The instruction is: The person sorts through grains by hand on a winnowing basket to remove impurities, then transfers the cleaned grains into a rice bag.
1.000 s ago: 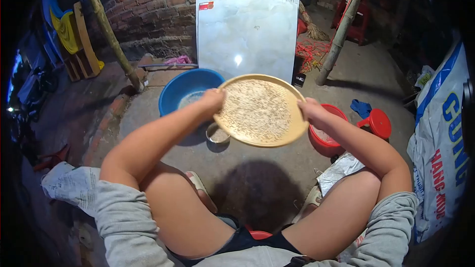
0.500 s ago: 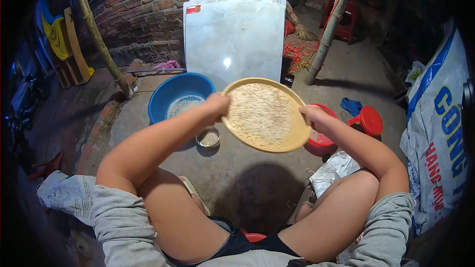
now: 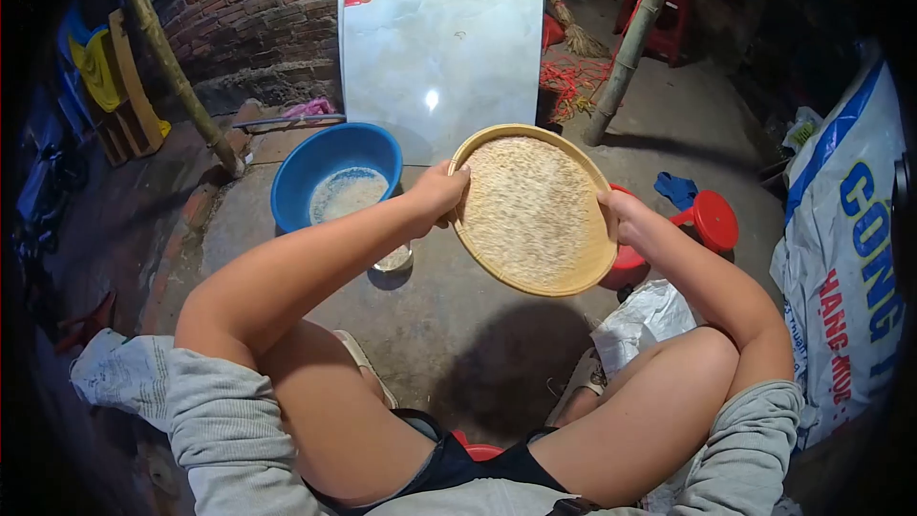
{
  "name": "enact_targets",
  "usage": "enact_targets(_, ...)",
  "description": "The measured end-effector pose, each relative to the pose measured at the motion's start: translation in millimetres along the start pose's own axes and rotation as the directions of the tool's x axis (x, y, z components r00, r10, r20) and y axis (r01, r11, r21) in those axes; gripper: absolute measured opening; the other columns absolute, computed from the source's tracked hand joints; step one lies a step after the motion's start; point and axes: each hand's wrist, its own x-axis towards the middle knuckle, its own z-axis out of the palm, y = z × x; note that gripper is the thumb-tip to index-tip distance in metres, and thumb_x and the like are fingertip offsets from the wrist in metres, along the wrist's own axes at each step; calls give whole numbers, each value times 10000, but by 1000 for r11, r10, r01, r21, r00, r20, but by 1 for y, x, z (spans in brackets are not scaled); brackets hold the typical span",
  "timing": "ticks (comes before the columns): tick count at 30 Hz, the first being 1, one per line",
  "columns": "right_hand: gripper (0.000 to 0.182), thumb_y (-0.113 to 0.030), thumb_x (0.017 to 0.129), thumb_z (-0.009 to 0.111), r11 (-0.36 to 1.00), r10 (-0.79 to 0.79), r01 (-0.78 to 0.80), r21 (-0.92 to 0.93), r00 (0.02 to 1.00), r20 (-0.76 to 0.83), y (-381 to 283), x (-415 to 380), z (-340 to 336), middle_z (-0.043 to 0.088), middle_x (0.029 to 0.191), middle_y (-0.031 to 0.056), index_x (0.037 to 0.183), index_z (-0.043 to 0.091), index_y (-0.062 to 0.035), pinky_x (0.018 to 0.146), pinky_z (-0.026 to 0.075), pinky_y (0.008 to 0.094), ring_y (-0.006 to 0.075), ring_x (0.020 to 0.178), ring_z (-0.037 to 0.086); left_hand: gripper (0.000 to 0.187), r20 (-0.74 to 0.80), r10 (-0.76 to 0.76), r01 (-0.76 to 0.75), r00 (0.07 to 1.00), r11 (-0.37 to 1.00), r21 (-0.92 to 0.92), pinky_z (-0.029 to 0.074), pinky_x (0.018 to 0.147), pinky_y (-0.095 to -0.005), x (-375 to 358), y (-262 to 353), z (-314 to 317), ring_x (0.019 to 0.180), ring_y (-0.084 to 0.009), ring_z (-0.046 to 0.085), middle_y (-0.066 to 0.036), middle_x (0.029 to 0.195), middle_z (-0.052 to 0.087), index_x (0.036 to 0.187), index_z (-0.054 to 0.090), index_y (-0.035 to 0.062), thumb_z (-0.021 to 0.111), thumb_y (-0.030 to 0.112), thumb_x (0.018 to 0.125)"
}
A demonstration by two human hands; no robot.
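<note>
A round, shallow yellow tray [image 3: 535, 210] is held up in front of me, with pale grains spread over its inside, blurred by motion. My left hand [image 3: 438, 196] grips its left rim, thumb on top. On the opposite rim my right hand [image 3: 624, 215] is closed. Behind my left forearm stands a blue basin [image 3: 289, 182] with whitish grains at its bottom. A small metal bowl [image 3: 393, 272] of grains is partly hidden under that forearm. The tray and my right hand cover much of a red basin [image 3: 626, 270].
A white board [image 3: 439, 57] leans upright beyond the tray. To the right are a red plastic dipper or lid [image 3: 714, 221], a blue cloth [image 3: 676, 189] and a large printed sack [image 3: 841, 258]. Bamboo poles [image 3: 635, 48] rise on both sides.
Both hands have carried the tray slightly right, and its tilt has changed. Its grains are spread more widely. The whole view has shifted a little, with the board and blue basin further left and higher.
</note>
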Motion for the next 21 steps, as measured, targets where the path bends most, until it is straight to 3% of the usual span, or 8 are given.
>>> enact_targets(1, 273, -147, 932, 442, 1000, 4, -4, -2, 1000, -15, -1, -9, 4, 626, 1036, 162, 1119, 531, 32, 838, 502, 417, 245, 931, 626, 312, -32, 9, -11, 999, 996, -84, 389, 441, -287, 1, -1, 5, 522, -145, 483, -43, 699, 534, 1168, 463, 123, 413, 333, 943)
enact_targets(4, 298, -198, 950, 424, 1000, 21, -21, -23, 1000, -5, -1, -30, 32, 619, 1068, 140, 1150, 520, 2, 870, 483, 435, 241, 955, 611, 279, 20, -7, 11, 1000, 982, -187, 529, 646, -338, 30, -16, -36, 726, -175, 626, -85, 895, 624, 1126, 512, 75, 421, 273, 953)
enact_targets(6, 322, -233, 967, 367, 972, -69, 103, -212, 984, 163, 7, -42, 46, 613, 1064, 121, 1172, 503, -25, 886, 462, 438, 259, 939, 599, 286, 100, -107, 125, 989, 974, -189, 526, 726, -344, 30, -16, -63, 806, -190, 639, -109, 947, 628, 1126, 504, 37, 401, 246, 960)
enact_targets(8, 326, -223, 968, 352, 974, -56, 101, -204, 975, 214, 13, -28, 42, 617, 1064, 126, 1179, 494, -20, 876, 468, 449, 257, 946, 606, 279, 63, -153, 164, 986, 959, -233, 523, 681, -343, 49, -39, -58, 752, -195, 630, -114, 914, 626, 1087, 525, 27, 397, 237, 956)
enact_targets(10, 296, -124, 937, 363, 994, -60, 66, -82, 995, 75, 10, -21, 34, 613, 1075, 172, 1144, 515, 23, 886, 477, 436, 282, 978, 609, 313, 21, -7, 10, 1000, 987, -163, 493, 543, -360, 95, -80, -43, 615, -201, 586, -102, 811, 602, 1123, 520, 48, 424, 275, 930)
enact_targets(12, 299, -137, 931, 365, 998, 63, -63, -8, 998, -31, 1, -5, 11, 630, 1025, 172, 1113, 542, 21, 861, 495, 451, 296, 921, 627, 286, -124, -7, -5, 992, 996, -91, 449, 468, -352, 28, -33, 4, 549, -190, 525, -74, 751, 569, 1082, 559, 88, 426, 272, 908)
enact_targets(18, 297, -159, 938, 375, 997, 27, -19, -78, 993, 111, 17, -18, 38, 607, 1066, 134, 1160, 498, -3, 927, 442, 409, 253, 1003, 586, 293, 118, -71, 92, 991, 978, -186, 526, 693, -353, 31, -25, -56, 823, -217, 640, -130, 953, 622, 1111, 507, 14, 409, 239, 951)
enact_targets(21, 289, -154, 932, 380, 977, -54, 88, -194, 983, 175, 21, -21, 47, 613, 1052, 143, 1123, 515, 16, 914, 452, 404, 258, 962, 602, 270, -25, -135, 124, 991, 957, -261, 518, 611, -370, 56, -47, -66, 698, -217, 628, -115, 880, 628, 1063, 552, 24, 468, 230, 910)
